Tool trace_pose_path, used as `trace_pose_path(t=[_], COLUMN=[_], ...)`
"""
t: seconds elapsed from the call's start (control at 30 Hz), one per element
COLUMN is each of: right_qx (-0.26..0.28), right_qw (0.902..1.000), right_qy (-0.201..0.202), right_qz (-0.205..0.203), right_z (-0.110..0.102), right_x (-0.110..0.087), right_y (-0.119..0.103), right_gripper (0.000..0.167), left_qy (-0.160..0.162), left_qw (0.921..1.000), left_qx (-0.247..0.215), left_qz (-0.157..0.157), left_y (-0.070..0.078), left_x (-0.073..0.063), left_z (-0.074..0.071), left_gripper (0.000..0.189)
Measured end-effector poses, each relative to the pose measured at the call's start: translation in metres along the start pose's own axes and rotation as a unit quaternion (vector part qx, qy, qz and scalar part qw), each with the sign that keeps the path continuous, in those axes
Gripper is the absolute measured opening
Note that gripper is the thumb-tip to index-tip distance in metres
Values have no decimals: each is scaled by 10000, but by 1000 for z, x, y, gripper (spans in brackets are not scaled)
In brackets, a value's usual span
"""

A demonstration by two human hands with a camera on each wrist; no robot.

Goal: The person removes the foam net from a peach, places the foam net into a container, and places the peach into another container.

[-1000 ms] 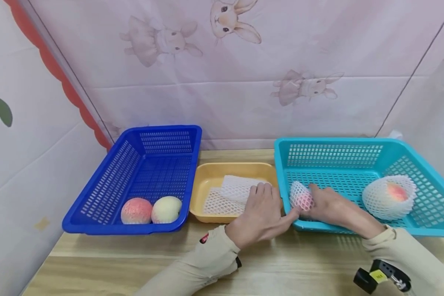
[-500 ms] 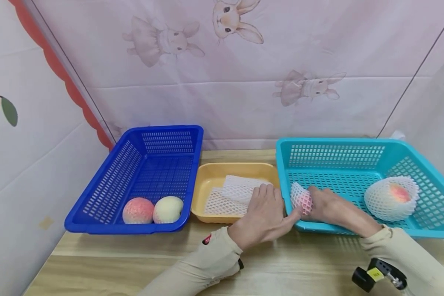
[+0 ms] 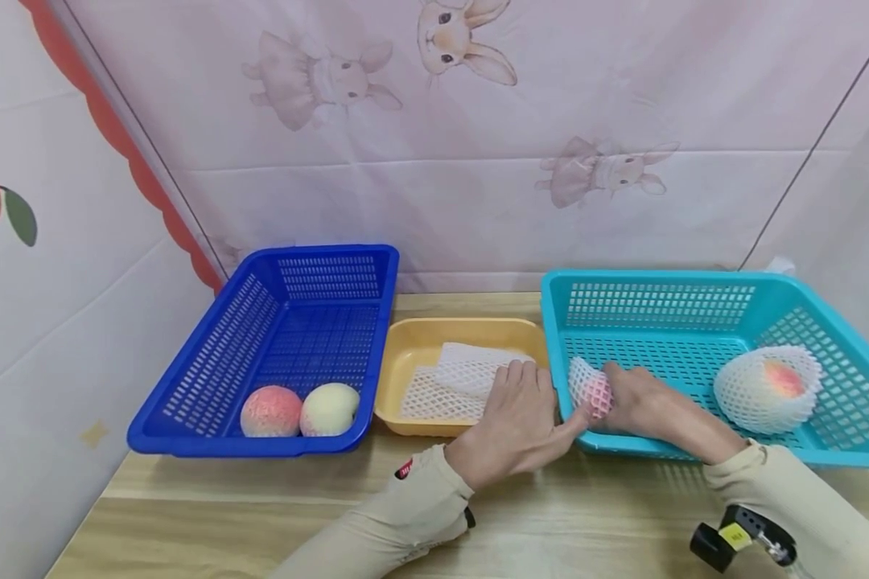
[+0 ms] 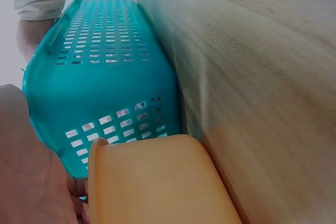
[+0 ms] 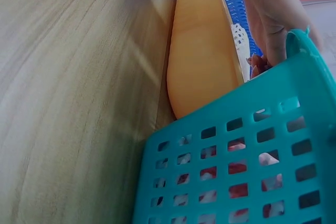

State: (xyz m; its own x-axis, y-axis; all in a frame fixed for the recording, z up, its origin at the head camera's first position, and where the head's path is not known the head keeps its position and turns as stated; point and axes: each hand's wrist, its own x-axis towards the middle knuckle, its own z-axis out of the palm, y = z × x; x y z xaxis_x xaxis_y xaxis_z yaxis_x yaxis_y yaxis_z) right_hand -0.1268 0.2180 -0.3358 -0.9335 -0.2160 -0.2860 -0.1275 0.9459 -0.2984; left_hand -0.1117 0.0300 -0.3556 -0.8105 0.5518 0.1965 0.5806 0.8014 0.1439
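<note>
My left hand reaches over the right end of the yellow tray, fingers down beside the white foam nets. Its thumb stretches right, to the teal basket's front left rim. Inside that basket, my right hand holds a pinkish peach in a white foam net, low in the front left corner; the fingertips are hidden. At the basket's right side lies a second netted peach. The left hand's fingertips show past the tray rim in the right wrist view.
To the left stands a blue basket with two bare peaches, one pink and one pale, at its front. The tray sits between both baskets on a wooden table. A rabbit-print cloth hangs behind.
The view has shifted slightly since a second ago. Both hands and the netted peach have stayed almost in place.
</note>
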Motion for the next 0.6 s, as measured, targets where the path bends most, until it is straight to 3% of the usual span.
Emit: trace_pose_path(t=[0.37, 0.6], right_qx=[-31, -229], right_qw=[9988, 9927], right_qy=[439, 1066], right_qz=[-192, -515], right_z=[0, -7], right_x=[-2, -9], right_y=[3, 4], right_gripper=[92, 87], left_qy=[23, 69], left_qw=[10000, 9999], left_qx=[73, -87], left_qz=[-18, 28], left_y=[1, 1], left_x=[-1, -3], left_z=[-1, -4], left_gripper=[57, 54])
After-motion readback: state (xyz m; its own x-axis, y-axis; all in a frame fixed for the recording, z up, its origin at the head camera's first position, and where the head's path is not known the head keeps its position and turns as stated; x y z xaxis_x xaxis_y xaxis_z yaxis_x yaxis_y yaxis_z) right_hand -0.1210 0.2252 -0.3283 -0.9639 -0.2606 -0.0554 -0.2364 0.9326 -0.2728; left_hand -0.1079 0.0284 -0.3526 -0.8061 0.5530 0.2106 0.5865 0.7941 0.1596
